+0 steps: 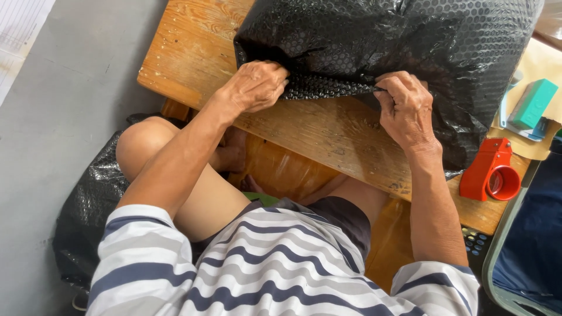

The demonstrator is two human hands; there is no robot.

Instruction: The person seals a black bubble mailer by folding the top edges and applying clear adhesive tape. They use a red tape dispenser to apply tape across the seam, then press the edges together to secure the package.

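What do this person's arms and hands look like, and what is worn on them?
Both arms are bare from the upper arm down, with short white sleeves striped in navy and grey. The left hand and right hand are bare: no gloves, rings, watch or bracelet show.

Floor: smooth grey concrete, evenly lit by daylight, faint scuffs. Worktop: low wooden plank surface, worn, scratched and stained, grain visible. Orange-brown wooden understructure beneath it. Blue fabric in a grey metal frame stands at the right edge.
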